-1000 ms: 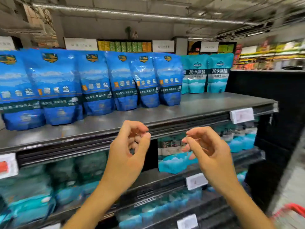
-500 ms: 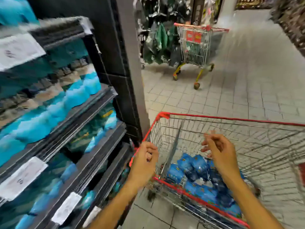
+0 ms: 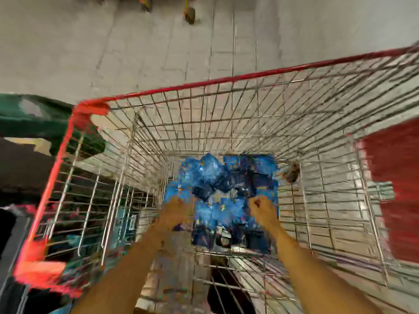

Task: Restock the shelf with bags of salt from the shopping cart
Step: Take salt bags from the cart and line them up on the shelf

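Note:
I look straight down into a wire shopping cart with a red rim (image 3: 226, 79). A heap of blue salt bags (image 3: 217, 175) lies on its bottom. Both my arms reach down inside the basket. My left hand (image 3: 175, 211) is at the left edge of the heap and my right hand (image 3: 264, 209) at its right edge, both low over the bags. The frame is badly blurred, so I cannot tell whether either hand touches or grips a bag. The shelf's top board is out of view.
The dark shelf unit (image 3: 20, 177) stands close along the cart's left side, with a green object (image 3: 34, 118) beside the cart's far left corner. A red panel (image 3: 396, 177) hangs on the cart's right wall. Another cart's wheels (image 3: 190, 15) stand on the tiled floor ahead.
My view swung from the shelf of blue bags to the right and down into the cart. Both hands, which held nothing, dropped from above the rim to the salt bags.

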The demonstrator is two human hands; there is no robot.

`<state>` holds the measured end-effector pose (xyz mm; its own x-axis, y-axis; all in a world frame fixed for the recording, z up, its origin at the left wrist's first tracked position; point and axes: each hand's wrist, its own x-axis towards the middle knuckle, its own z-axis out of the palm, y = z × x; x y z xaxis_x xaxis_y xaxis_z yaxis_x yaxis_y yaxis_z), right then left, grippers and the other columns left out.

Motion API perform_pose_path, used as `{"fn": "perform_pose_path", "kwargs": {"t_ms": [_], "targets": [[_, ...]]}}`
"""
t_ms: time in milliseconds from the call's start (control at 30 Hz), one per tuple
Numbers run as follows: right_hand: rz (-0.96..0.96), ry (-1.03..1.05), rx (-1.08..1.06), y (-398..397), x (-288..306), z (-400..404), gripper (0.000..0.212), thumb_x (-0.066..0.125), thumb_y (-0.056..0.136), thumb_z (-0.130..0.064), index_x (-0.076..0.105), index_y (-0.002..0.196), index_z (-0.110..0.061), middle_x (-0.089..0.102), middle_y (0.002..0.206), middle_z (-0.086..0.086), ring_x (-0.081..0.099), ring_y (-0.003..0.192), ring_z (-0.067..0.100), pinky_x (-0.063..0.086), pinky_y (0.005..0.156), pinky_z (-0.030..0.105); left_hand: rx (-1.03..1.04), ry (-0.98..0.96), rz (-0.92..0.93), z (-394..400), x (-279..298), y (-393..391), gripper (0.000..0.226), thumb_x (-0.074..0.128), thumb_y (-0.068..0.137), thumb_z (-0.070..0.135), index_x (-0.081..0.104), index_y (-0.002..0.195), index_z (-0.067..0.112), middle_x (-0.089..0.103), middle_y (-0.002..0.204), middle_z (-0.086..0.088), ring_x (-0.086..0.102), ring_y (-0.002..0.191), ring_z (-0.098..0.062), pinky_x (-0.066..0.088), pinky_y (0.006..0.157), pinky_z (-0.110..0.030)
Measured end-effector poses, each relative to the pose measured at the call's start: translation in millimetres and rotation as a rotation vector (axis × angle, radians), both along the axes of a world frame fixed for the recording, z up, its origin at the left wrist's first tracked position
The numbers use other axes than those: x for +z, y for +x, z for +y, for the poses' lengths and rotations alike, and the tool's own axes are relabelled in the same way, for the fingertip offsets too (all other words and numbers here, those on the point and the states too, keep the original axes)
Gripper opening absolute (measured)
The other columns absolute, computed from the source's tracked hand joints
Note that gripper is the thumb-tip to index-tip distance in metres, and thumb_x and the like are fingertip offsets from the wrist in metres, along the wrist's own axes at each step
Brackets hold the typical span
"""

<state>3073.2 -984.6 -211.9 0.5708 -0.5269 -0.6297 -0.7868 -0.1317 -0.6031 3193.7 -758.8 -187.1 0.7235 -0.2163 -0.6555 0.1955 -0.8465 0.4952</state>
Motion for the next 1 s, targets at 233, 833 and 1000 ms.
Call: {"fn": "perform_pose_path", "kwargs": {"t_ms": [233,833,1000], "targets": [[0.312,0.127,0.182,-38.0,-138.4,40.1,0.012,0.062,0.093,-0.022,0.055,0.096,-0.012,0.064,0.098,0.019,0.062,0.096,0.029,0.047,0.082,0.038,-0.051,0.215,0.024,33.3,-129.0,9.2,0.036,0.052,0.086,0.029,0.065,0.102,-0.001,0.067,0.102,-0.024,0.064,0.100,-0.042,0.051,0.079,-0.041],[0.658,-0.209,0.034,-24.7,-247.7,123.9,0.073,0.065,0.083,-0.058,0.039,0.138,-0.019,0.042,0.137,0.014,0.051,0.119,0.034,0.044,0.094,0.045,0.205,0.620,-0.062,30.5,-249.5,7.0,0.096,0.081,0.072,0.048,0.034,0.136,-0.007,0.043,0.136,-0.027,0.042,0.127,-0.043,0.042,0.102,-0.051],[0.457,-0.177,-0.021,-23.3,-244.4,139.8,0.055,0.070,0.083,-0.045,0.035,0.124,-0.029,0.064,0.113,0.003,0.065,0.099,0.029,0.039,0.066,0.034,0.339,0.371,0.032,37.2,-266.5,3.6,0.087,0.093,0.058,0.034,0.053,0.129,0.003,0.061,0.124,-0.020,0.060,0.114,-0.036,0.054,0.091,-0.048]]}}
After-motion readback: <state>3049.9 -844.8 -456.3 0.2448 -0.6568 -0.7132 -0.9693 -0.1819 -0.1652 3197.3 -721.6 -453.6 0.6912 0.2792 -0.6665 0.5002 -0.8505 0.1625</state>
